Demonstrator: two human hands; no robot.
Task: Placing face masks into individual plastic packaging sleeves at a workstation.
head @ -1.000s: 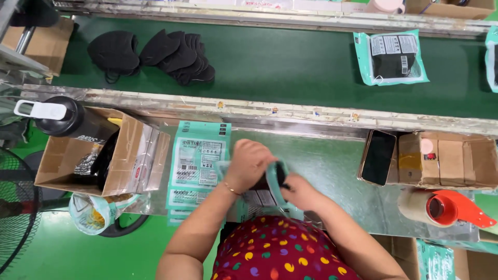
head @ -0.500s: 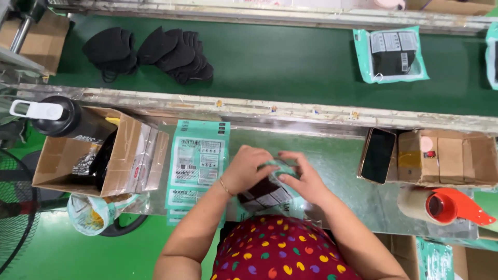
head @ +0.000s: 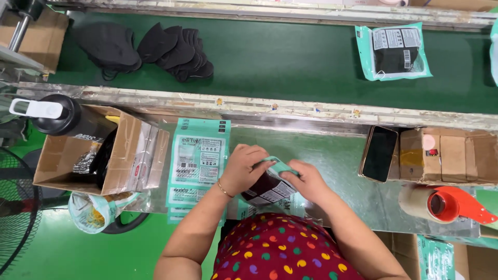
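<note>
We note both hands now closed together on teal pouch, above counter. Left hand fingers pinch top edge; right hand grips side. A second ago, hands apart; black mask now inside, sealing stage.

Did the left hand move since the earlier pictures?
Yes. The left hand moved right, away from the stack of teal pouches, to hold the pouch.

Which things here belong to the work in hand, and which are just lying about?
In use: left hand, right hand, teal pouch, stack of empty pouches, black masks.
Lying about: phone, tape roll, black bottle, fan.
</note>
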